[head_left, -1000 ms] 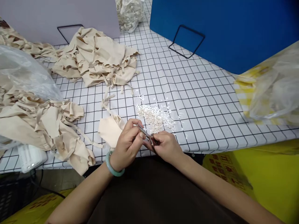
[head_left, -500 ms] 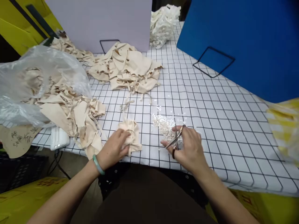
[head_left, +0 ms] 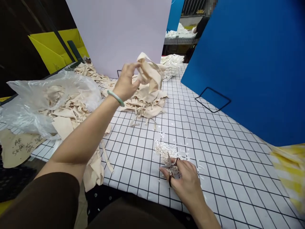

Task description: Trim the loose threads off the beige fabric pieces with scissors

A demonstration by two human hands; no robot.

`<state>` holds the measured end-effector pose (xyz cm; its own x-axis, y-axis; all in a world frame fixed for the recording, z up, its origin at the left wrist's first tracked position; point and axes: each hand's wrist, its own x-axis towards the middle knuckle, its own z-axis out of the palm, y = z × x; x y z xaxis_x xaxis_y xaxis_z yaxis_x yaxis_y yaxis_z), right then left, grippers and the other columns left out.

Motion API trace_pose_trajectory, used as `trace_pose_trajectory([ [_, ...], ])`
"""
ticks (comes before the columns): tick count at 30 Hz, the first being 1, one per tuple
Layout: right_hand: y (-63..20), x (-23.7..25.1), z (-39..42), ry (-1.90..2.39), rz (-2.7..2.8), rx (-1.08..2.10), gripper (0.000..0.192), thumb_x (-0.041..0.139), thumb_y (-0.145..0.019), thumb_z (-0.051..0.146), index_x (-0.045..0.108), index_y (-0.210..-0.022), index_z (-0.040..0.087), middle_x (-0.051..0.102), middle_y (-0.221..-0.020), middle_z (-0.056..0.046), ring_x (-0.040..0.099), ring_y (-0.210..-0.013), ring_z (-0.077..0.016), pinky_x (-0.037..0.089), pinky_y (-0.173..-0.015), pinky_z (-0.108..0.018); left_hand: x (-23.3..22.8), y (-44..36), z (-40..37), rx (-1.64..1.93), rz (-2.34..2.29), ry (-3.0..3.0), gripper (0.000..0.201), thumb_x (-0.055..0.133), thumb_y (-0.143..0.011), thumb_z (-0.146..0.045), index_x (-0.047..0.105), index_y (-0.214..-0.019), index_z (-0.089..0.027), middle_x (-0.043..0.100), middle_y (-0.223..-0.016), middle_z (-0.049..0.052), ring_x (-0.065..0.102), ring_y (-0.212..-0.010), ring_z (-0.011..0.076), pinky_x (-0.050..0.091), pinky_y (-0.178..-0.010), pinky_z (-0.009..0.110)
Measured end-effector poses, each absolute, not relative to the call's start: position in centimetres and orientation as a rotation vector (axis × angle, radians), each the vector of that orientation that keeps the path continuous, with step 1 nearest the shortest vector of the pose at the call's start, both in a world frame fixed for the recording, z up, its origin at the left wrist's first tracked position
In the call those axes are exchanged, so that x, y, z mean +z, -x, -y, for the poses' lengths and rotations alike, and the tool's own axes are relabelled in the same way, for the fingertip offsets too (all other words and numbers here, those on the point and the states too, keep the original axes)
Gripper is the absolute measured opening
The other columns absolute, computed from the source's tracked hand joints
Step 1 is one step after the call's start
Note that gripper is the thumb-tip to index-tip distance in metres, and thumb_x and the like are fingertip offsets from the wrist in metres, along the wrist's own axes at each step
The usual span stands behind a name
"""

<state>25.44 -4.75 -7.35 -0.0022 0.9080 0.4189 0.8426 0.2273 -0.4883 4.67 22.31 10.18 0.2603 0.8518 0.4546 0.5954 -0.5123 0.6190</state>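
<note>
While the left hand lifts a beige fabric piece above the far pile, the right hand rests small scissors on the gridded desk, blades best kept low.

Cloth piece in my left grip: pale beige, plain. Bangle on that wrist: pale jade green. Scissors in my right grip: silvery blades, dark reddish-brown loops. Tabletop: white with a thin black grid. Trimmings heap, 12 o'clock of the scissors: off-white. Panel at 2 o'clock: solid blue. Board at 12 o'clock: pale lilac-grey. Bag at 9 o'clock: clear plastic over beige cloth. My sleeve: dark brown.
</note>
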Motion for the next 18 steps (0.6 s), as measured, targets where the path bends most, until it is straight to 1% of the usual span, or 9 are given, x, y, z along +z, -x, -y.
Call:
trace_pose_trajectory([
  [2,-25.6,-7.7,5.1,1.662,1.812,0.172,0.033,0.068,-0.088,0.051,0.059,-0.103,0.023,0.07,-0.092,-0.007,0.063,-0.089,-0.0289,0.045,-0.085,-0.046,6.4,-4.4,-19.9,0.961,-1.325,-2.248,0.04,0.061,-0.089,-0.008,0.057,-0.127,-0.018,0.057,-0.133,0.013,0.055,-0.127,0.0277,0.046,-0.11,0.051],
  [5,-25.3,-7.8,5.6,1.678,1.746,0.306,0.034,0.066,-0.089,0.05,0.057,-0.108,0.024,0.07,-0.107,-0.009,0.064,-0.1,-0.0306,0.047,-0.087,-0.047,0.2,-3.4,-11.5,0.625,-1.148,-2.11,0.03,0.06,-0.095,-0.023,0.059,-0.124,-0.018,0.063,-0.129,0.013,0.058,-0.126,0.0289,0.045,-0.112,0.056],
  [6,-25.0,-7.7,5.7,1.672,1.722,0.352,0.033,0.065,-0.089,0.047,0.056,-0.11,0.024,0.07,-0.109,-0.008,0.064,-0.102,-0.0304,0.048,-0.087,-0.046,-1.4,-3.2,-8.3,0.544,-1.022,-2.065,0.04,0.062,-0.094,-0.032,0.056,-0.132,-0.019,0.06,-0.135,0.015,0.056,-0.13,0.0304,0.045,-0.112,0.057],
  [8,-24.1,-7.2,5.6,1.644,1.696,0.407,0.028,0.064,-0.088,0.04,0.057,-0.111,0.025,0.07,-0.106,-0.007,0.065,-0.1,-0.029,0.05,-0.085,-0.044,-3.3,-3.7,-2.7,0.502,-0.798,-2.033,0.084,0.074,-0.084,-0.047,0.034,-0.152,-0.021,0.04,-0.157,0.019,0.039,-0.146,0.0363,0.04,-0.116,0.058],
  [9,-23.5,-6.9,5.5,1.617,1.701,0.424,0.026,0.064,-0.087,0.036,0.057,-0.11,0.024,0.07,-0.101,-0.007,0.066,-0.096,-0.028,0.052,-0.082,-0.042,-3.8,-4.2,-0.6,0.554,-0.705,-2.033,0.096,0.076,-0.082,-0.049,0.023,-0.157,-0.022,0.032,-0.161,0.02,0.031,-0.15,0.0369,0.037,-0.119,0.058],
  [10,-22.8,-6.5,5.4,1.584,1.716,0.45,0.025,0.062,-0.085,0.032,0.058,-0.109,0.024,0.07,-0.096,-0.006,0.066,-0.09,-0.0268,0.053,-0.077,-0.04,-4.0,-4.8,0.9,0.638,-0.642,-2.042,0.099,0.074,-0.083,-0.049,0.017,-0.159,-0.022,0.028,-0.163,0.02,0.027,-0.152,0.0361,0.035,-0.121,0.056],
  [12,-21.4,-5.8,5.4,1.524,1.734,0.538,0.025,0.058,-0.084,0.027,0.059,-0.109,0.023,0.07,-0.09,-0.004,0.067,-0.08,-0.0242,0.053,-0.068,-0.036,-4.2,-5.9,2.5,0.843,-0.631,-2.071,0.083,0.064,-0.093,-0.043,0.017,-0.159,-0.023,0.033,-0.161,0.019,0.031,-0.151,0.032,0.035,-0.121,0.052],
  [15,-19.9,-5.2,5.9,1.519,1.686,0.661,0.025,0.055,-0.086,0.029,0.061,-0.109,0.022,0.071,-0.092,-0.005,0.068,-0.079,-0.0221,0.053,-0.064,-0.031,-4.3,-6.4,2.8,1.061,-0.772,-2.137,0.05,0.042,-0.103,-0.03,0.034,-0.152,-0.021,0.055,-0.145,0.016,0.05,-0.139,0.026,0.043,-0.116,0.047],
  [18,-19.4,-5.6,6.7,1.596,1.612,0.716,0.021,0.06,-0.083,0.035,0.064,-0.099,0.022,0.071,-0.085,-0.003,0.067,-0.074,-0.0209,0.053,-0.065,-0.03,-4.4,-5.7,2.9,0.958,-0.901,-2.191,0.043,0.034,-0.105,-0.031,0.044,-0.144,-0.017,0.063,-0.136,0.015,0.058,-0.131,0.0254,0.048,-0.111,0.045],
])
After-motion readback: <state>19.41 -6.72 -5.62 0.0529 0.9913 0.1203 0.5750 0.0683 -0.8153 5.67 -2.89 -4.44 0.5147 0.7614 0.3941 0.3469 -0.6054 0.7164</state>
